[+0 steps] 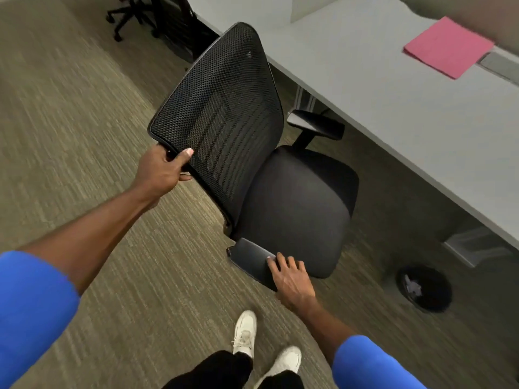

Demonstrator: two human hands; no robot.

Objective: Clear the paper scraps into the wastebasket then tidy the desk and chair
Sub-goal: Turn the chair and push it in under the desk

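A black office chair (292, 203) with a mesh back stands on the carpet beside the grey desk (393, 113), turned at an angle to it. My left hand (165, 167) grips the top corner of the mesh backrest (222, 108). My right hand (292, 276) rests on the near armrest (252, 259), fingers curled over its end. A round black wastebasket (425, 287) sits on the floor at the right, under the desk edge, with crumpled white paper scraps (411, 286) inside. A pink folder (448, 47) lies on the desk top at the far right.
A second black chair base (132, 18) stands at the top left. A grey desk leg (474, 248) rises near the wastebasket. Open carpet (84, 122) stretches to the left. My white shoes (264, 349) are just behind the chair.
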